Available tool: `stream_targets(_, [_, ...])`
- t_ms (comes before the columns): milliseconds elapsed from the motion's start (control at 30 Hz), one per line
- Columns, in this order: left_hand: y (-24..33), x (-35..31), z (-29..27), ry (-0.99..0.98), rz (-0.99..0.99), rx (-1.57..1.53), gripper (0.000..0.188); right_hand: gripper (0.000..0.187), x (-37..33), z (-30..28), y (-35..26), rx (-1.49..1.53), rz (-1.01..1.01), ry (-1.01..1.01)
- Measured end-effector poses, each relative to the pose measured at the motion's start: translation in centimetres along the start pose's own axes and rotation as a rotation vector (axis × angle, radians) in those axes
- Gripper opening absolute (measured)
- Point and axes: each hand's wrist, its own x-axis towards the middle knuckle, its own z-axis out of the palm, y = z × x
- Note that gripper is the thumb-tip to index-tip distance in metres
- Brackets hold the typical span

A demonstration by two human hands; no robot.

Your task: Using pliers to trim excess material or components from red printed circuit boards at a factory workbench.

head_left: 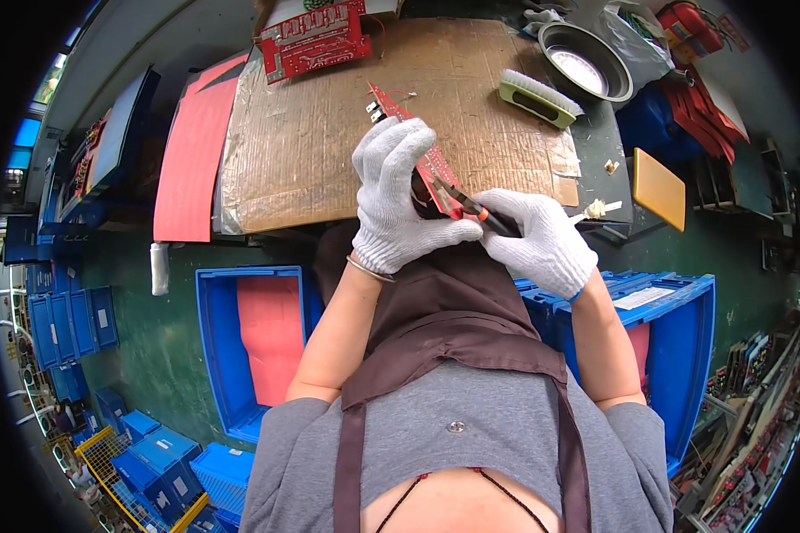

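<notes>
A red circuit board (435, 163) with black and white parts along its far end is tilted up over the near edge of the work table. My left hand (395, 191), in a white knit glove, is closed round the board's left side. In my gloved right hand (540, 237) is a pair of cutting pliers (482, 213) with orange and black handles. The plier jaws lie against the near part of the board; whether they grip a lead there I cannot make out. My left thumb is stretched toward the plier handles.
Worn cardboard (302, 147) covers the table. Another red circuit board (316, 44) lies at the far left, a red sheet (197, 155) along the left edge. A green brush (539, 98) and a metal bowl (587, 62) are far right. Blue crates (206, 342) flank my lap.
</notes>
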Motion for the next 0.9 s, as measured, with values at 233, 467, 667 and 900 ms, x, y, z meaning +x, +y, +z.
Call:
stream_targets(233, [-0.8, -0.5, 0.0, 0.091, -0.142, -0.148, 0.114, 0.026, -1.6, -1.4, 2.8, 0.294, 0.336, 0.037])
stream_targets(467, [-3.4, -4.0, -2.6, 0.377, -0.698, -0.791, 0.100, 0.043, -9.2, -5.7, 11.1, -0.475, 0.426, 0.578])
stream_targets(667, [-4.3, -5.5, -4.6, 0.383, -0.957, -0.829, 0.075, 0.045, -10.5, -5.3, 12.7, -0.837, 0.672, 0.443])
stream_targets(900, [-3.9, -4.2, -5.4, 0.582, -1.271, -1.088, 0.060, 0.056, -11.0, -5.9, 13.0, -0.533, 0.737, 0.329])
